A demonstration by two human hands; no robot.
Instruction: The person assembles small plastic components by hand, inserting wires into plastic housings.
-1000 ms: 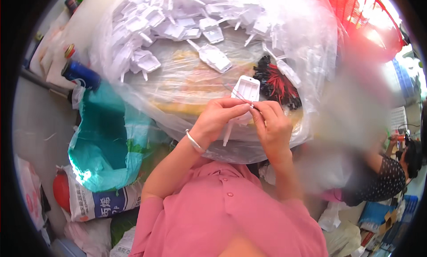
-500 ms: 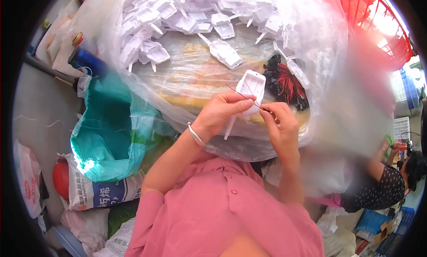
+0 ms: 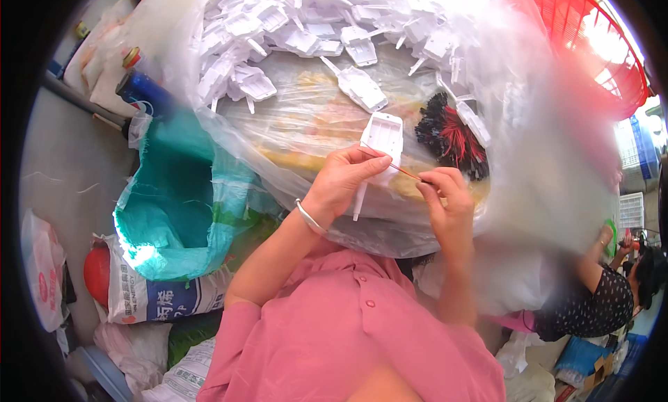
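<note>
A thin red and dark wire [image 3: 405,172] stretches between my two hands. My left hand [image 3: 344,178] pinches one end between thumb and forefinger. The fingertips of my right hand [image 3: 449,199] are closed on the other end. Right by my left fingers is a white plastic casing [image 3: 384,132] with a shallow tray-like body; its thin stem points down toward me. Whether the left fingers also hold the casing is hidden. Another white casing [image 3: 362,89] lies just beyond. To the right rests a bundle of black and red wires [image 3: 456,136].
Many similar white casings [image 3: 299,30] are heaped at the far side on clear plastic sheeting [image 3: 292,124]. A teal woven sack [image 3: 163,214] gapes open at left, near a blue bottle [image 3: 146,92]. A red basket [image 3: 591,47] stands far right. Another person [image 3: 591,291] is at right.
The wire strands, crossed and loose before, now run nearly straight between my hands. My right hand has shifted slightly right and down. The near casing sits a little further left.
</note>
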